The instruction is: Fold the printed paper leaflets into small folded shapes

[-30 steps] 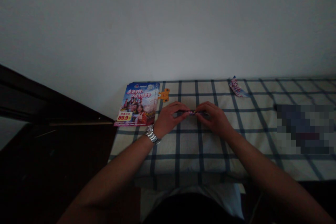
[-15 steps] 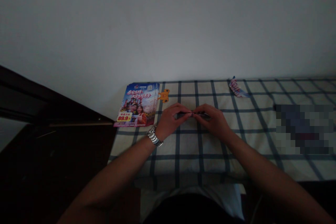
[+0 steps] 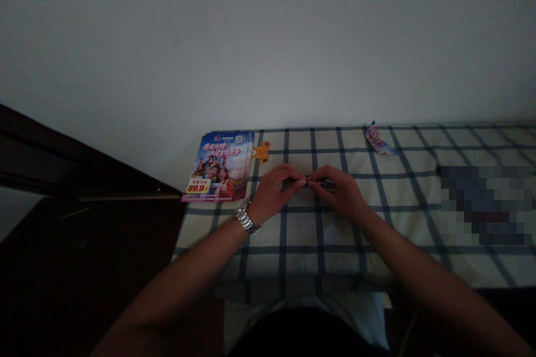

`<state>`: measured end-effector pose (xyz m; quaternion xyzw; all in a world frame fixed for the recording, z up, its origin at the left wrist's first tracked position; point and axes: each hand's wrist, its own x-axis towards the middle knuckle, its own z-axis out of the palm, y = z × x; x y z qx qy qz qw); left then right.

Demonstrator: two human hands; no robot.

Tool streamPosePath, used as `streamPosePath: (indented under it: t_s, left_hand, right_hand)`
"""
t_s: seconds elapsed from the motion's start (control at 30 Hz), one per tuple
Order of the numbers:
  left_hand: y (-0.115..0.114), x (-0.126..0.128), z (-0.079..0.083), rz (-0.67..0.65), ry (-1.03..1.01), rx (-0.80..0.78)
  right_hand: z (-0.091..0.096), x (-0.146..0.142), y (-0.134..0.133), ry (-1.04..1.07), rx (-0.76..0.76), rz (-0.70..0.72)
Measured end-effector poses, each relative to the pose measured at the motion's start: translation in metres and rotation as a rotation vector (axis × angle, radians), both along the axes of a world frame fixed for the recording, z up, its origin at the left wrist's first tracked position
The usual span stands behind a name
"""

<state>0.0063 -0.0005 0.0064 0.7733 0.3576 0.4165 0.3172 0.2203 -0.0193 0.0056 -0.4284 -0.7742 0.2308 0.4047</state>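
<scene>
Both my hands meet over a checked cloth [image 3: 301, 228] on a low surface. My left hand [image 3: 273, 192], with a metal watch [image 3: 246, 218] at the wrist, pinches the left end of a thin folded paper strip [image 3: 309, 182]. My right hand [image 3: 340, 192] pinches the strip's right end. The thumbs and forefingers nearly touch at the middle. The strip is dark and narrow, lying just above the cloth; most of it is hidden by my fingers.
A stack of colourful flyers [image 3: 220, 166] lies at the cloth's far left corner, with a small orange figure [image 3: 262, 152] beside it. A folded paper piece [image 3: 378, 140] lies at the back near the wall. A blurred patch [image 3: 488, 204] sits on the right. Dark wooden furniture [image 3: 84, 217] stands left.
My hands have shifted slightly right and towards me along the strip, and the fingertips have closed in on its middle. Nothing else has moved.
</scene>
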Motion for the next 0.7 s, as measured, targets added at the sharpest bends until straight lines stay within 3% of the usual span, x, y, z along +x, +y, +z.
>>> streamPosePath:
  t_s: [0.27,0.7]
  left_hand:
    - [0.0029,-0.0025,-0.0057,0.048,-0.033,-0.013]
    - [0.0029,-0.0010,-0.0047,-0.002,0.015,0.032]
  right_hand:
    - [-0.0011,0.0014,0.0009,0.000,-0.006,-0.015]
    - [-0.0027,0.0037,0.0026,-0.025,0.033,0.020]
